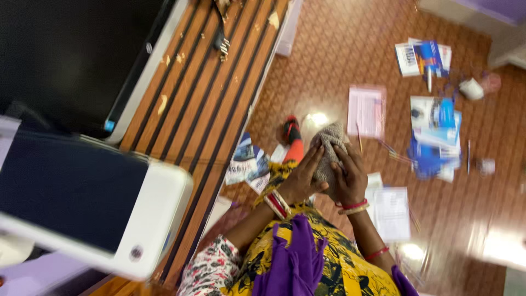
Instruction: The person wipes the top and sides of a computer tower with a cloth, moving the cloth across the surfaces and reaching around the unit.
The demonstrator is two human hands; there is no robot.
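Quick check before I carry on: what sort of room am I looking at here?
Probably a room in a home, or a small office. Both hands, left hand and right hand, hold a grey cloth over a patterned brown floor strewn with papers, beside a striped wooden table carrying a white-edged device.

Two hands [298,181], one cloth [329,145]

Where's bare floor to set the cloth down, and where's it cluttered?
Both hands, left and right, hold the cloth. Bare floor: the stretch above the pink sheet, between the slatted bench and the blue booklets; also the far right, lower down, past the white paper. Crowded: the blue leaflets and pens right of the hands.
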